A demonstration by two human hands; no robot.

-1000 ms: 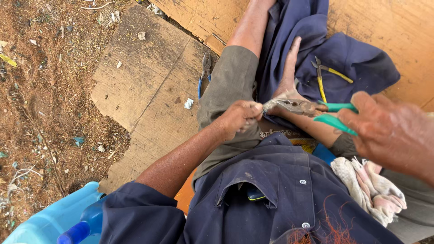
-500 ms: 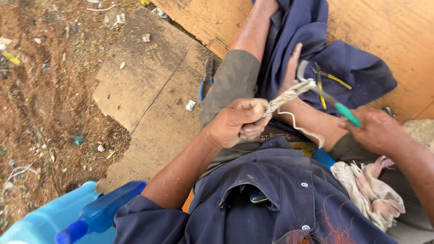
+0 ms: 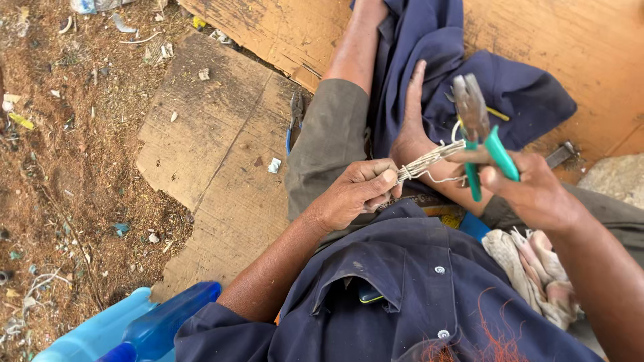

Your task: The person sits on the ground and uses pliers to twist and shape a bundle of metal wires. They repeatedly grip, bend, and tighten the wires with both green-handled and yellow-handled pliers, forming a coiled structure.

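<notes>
Wire bundle point(image 3: 429, 159) between both hands

Two hands show, a left hand point(image 3: 355, 194) and a right hand point(image 3: 530, 191). There are two pairs of pliers: one with green handles point(image 3: 479, 131) and another with blue handles point(image 3: 295, 121) lying on one of two cardboard sheets point(image 3: 215, 134). Also visible are one bundle of wires point(image 3: 429, 159), one bare foot point(image 3: 410, 124), one rag point(image 3: 533, 271) and one blue plastic bottle point(image 3: 157, 325).
</notes>
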